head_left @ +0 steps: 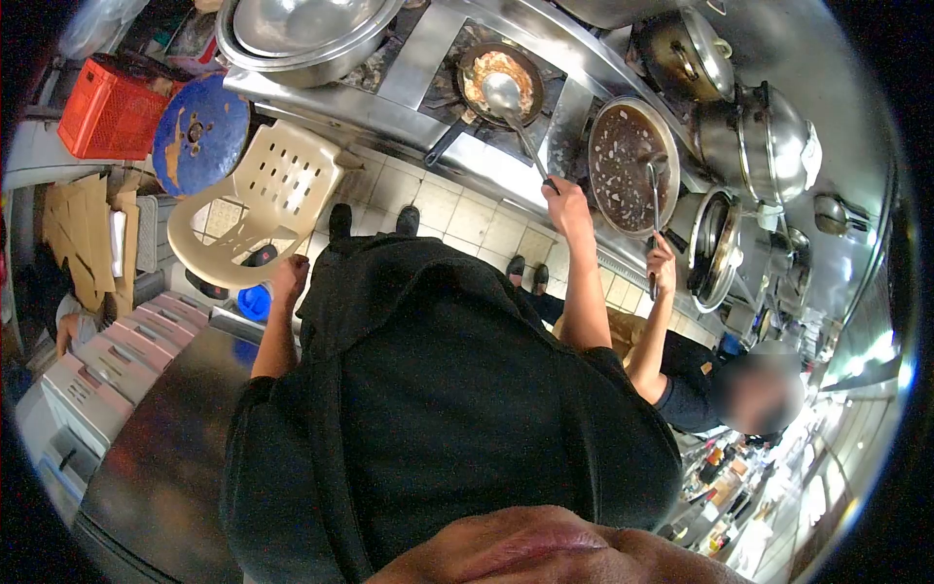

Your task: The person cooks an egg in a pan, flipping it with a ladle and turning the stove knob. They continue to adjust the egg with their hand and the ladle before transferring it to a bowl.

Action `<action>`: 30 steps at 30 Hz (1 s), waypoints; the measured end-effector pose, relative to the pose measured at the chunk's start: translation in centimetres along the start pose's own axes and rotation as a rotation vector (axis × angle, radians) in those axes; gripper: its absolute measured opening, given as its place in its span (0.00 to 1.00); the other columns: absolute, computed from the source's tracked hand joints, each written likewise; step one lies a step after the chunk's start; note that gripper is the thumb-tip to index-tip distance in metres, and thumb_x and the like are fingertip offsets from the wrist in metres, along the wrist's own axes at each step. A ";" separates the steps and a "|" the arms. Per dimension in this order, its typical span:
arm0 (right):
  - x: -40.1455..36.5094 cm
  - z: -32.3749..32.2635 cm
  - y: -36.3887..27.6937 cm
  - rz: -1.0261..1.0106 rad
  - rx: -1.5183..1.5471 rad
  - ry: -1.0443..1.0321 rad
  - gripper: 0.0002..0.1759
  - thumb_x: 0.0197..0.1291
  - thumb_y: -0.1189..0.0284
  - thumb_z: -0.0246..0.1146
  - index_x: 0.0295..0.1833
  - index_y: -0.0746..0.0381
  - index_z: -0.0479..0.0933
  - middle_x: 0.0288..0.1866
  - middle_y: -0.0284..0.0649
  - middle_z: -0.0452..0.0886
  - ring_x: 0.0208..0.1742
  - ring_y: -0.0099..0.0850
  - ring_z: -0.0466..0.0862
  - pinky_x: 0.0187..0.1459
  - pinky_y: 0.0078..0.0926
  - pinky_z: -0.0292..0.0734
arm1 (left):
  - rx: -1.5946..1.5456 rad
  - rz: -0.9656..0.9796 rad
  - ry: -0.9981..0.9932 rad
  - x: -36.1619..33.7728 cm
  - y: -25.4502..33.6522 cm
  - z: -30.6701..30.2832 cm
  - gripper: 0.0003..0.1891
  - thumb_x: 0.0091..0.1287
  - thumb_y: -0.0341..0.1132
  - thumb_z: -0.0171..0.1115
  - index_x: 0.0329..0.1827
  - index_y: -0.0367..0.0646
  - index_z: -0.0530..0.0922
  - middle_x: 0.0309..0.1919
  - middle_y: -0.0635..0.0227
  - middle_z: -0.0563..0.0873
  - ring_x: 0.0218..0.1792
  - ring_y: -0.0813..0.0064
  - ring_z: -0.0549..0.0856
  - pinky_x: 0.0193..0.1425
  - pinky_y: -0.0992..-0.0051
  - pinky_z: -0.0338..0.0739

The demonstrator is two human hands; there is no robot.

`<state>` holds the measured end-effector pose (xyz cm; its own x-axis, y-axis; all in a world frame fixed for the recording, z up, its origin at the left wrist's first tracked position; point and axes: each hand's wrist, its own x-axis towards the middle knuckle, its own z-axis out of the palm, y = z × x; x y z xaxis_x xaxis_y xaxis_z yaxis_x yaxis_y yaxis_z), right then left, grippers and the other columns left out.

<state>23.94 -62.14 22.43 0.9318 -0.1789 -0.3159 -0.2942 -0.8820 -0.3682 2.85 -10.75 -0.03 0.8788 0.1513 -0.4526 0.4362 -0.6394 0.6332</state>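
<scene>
My right hand [569, 211] is wrapped round the dark grip of a long-handled metal ladle [502, 92]. The ladle's round bowl rests in a frying pan [534, 70] on the stove, over orange and pale food [482, 73]. The pan's dark handle points down toward the stove's front edge. Down at my side, my left hand [288, 277] hangs with its fingers curled and nothing showing in them. It is nearest to the arm of a beige plastic chair [282, 161].
A co-worker's hand [662, 263] at the right holds another ladle in a large pot of brown liquid [623, 146]. Big metal bowls [306, 58] stand on the stove's left. Lidded pots [754, 146] line the back right. Behind the chair are a blue round lid [199, 131] and red crate [112, 107].
</scene>
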 end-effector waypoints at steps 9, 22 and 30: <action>-0.2 -2.8 -0.6 -0.077 -0.003 -0.031 0.23 0.61 0.62 0.60 0.60 0.59 0.79 0.50 0.59 0.82 0.56 0.50 0.82 0.56 0.36 0.74 | 0.019 -0.073 0.062 -2.5 2.2 1.3 0.14 0.63 0.39 0.59 0.44 0.39 0.85 0.37 0.49 0.87 0.42 0.53 0.87 0.48 0.63 0.80; -0.9 0.4 -2.8 0.092 0.116 -0.002 0.21 0.65 0.64 0.62 0.60 0.61 0.79 0.22 0.33 0.77 0.21 0.23 0.74 0.24 0.24 0.68 | -0.048 0.067 0.025 4.7 2.8 5.9 0.14 0.65 0.41 0.56 0.43 0.41 0.84 0.39 0.48 0.86 0.43 0.47 0.85 0.47 0.55 0.78; -0.9 2.2 -2.3 0.124 0.226 -0.002 0.24 0.67 0.64 0.60 0.65 0.64 0.75 0.22 0.30 0.74 0.15 0.18 0.68 0.17 0.19 0.60 | -0.254 0.199 -0.173 17.1 12.8 18.5 0.15 0.64 0.45 0.61 0.42 0.43 0.84 0.44 0.52 0.86 0.46 0.51 0.84 0.52 0.58 0.79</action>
<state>23.36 -58.98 21.68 0.8853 -0.2784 -0.3725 -0.4464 -0.7335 -0.5126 19.88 -30.34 -11.26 0.9149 -0.1012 -0.3909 0.3134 -0.4322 0.8456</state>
